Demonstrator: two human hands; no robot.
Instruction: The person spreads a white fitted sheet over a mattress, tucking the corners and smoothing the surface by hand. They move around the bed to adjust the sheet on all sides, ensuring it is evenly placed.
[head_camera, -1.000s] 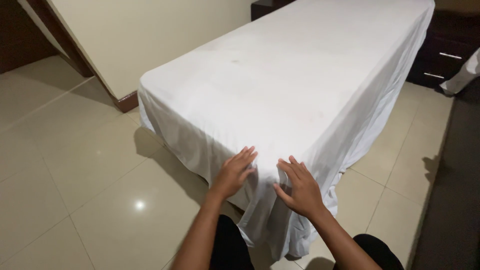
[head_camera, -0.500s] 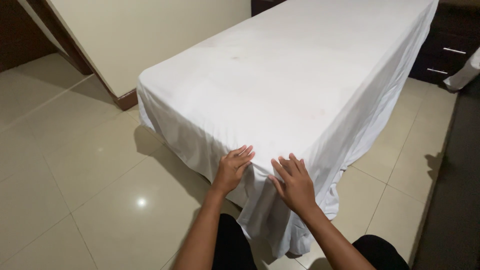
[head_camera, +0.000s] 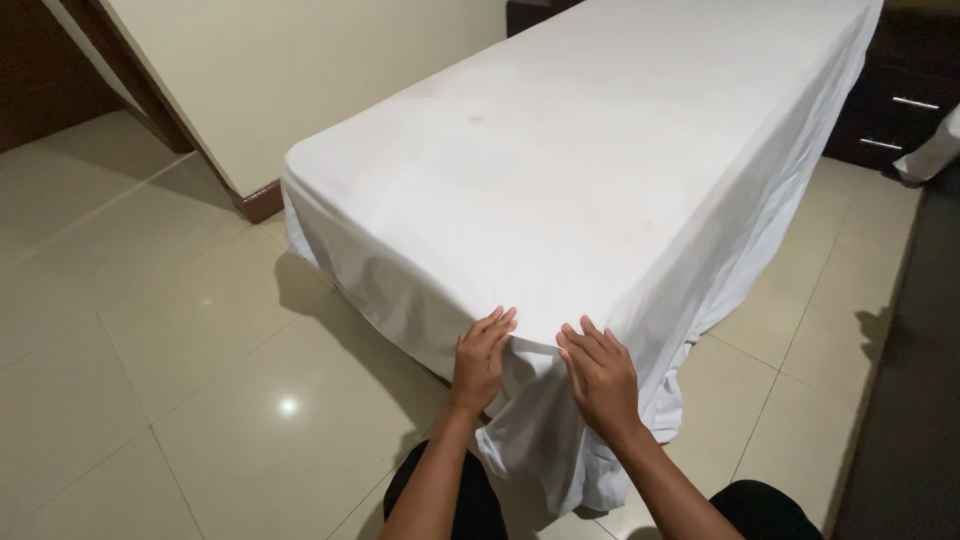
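Both hands slid lower, left hand (head_camera: 482, 360) and right hand (head_camera: 600, 375) flat on white sheet (head_camera: 560, 190) corner.

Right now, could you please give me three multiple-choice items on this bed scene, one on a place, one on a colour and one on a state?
1. Where do both hands rest?
A. On the near corner of the bed
B. On the floor tiles
C. On the dark drawers

2. What colour is the sheet?
A. Blue
B. White
C. Red

3. How does the sheet lie at the near corner?
A. Tucked tight under the mattress
B. Rolled up on top
C. Hanging loose down to the floor

Answers:
1 A: the left hand and right hand lie flat on the corner of the bed.
2 B: the sheet is plain white.
3 C: its folds drop past the hands and bunch on the floor tiles.
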